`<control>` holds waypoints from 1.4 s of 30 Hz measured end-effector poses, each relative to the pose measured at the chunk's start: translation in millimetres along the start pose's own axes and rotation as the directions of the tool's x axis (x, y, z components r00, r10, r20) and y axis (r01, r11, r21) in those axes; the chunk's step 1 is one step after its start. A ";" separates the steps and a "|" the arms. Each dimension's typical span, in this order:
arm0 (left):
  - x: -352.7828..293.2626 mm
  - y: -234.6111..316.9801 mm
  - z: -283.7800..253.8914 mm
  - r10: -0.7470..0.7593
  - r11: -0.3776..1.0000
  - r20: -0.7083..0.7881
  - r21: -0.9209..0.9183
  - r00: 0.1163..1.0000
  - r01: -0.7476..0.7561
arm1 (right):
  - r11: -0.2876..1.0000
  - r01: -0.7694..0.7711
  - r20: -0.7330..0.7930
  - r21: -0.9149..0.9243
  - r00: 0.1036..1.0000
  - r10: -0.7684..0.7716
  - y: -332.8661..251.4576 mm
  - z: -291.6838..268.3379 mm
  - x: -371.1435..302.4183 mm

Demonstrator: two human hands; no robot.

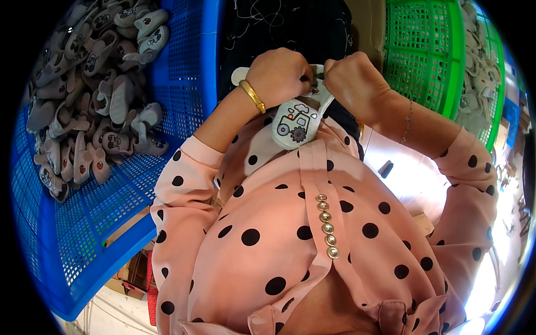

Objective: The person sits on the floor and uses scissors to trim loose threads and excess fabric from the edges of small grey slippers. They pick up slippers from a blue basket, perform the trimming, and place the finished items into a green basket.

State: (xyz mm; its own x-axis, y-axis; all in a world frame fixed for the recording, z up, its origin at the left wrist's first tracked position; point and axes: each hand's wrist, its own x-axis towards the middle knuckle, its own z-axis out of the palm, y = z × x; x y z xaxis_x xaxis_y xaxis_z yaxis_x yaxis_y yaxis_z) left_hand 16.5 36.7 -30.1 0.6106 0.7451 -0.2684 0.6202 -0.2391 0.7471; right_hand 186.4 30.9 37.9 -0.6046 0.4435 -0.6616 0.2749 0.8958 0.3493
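Observation:
Above my lap, a small white cloth shoe (298, 121) is held between my two hands. A tractor with clouds is stitched on its rounded toe, which points down toward my body. My left hand (281, 78), with a gold bangle at the wrist, is closed on the shoe's upper left part. On the opposite edge my right hand (357, 82) grips it in a pinch, fingers curled in. The hands are close together, and their fingertips are partly hidden behind the knuckles. A pale strap end sticks out left of my left hand.
At the left stands a large blue plastic basket (184, 72) heaped with similar small shoes (120, 97). A green basket (421, 53) is on the right, with more pale shoes (477, 72) beyond it. Loose threads (268, 11) lie on dark cloth ahead.

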 end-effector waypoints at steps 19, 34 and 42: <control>-40.0 -3.0 -3.9 -0.147 0.780 -0.049 -0.620 0.988 0.085 | 0.222 -0.220 0.105 0.950 0.893 0.437 -1.7 15.3 -37.9; -58.0 53.6 -51.8 0.275 0.949 -0.474 0.275 0.837 -0.156 | -0.468 -0.041 0.261 0.883 0.871 0.417 -25.2 34.5 -41.2; -30.3 37.8 -15.6 0.293 0.943 0.156 0.114 0.943 -0.312 | -0.452 0.085 0.184 0.888 0.835 0.519 -28.5 34.9 -35.1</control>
State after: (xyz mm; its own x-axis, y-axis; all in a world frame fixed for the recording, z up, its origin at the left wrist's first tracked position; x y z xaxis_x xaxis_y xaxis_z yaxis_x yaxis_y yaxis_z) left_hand 13.7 14.8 15.8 0.8347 0.5355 -0.1288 0.4504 -0.5291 0.7191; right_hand 225.8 -9.2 28.0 -0.2248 0.8404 -0.4931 0.4882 -0.3408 -0.8034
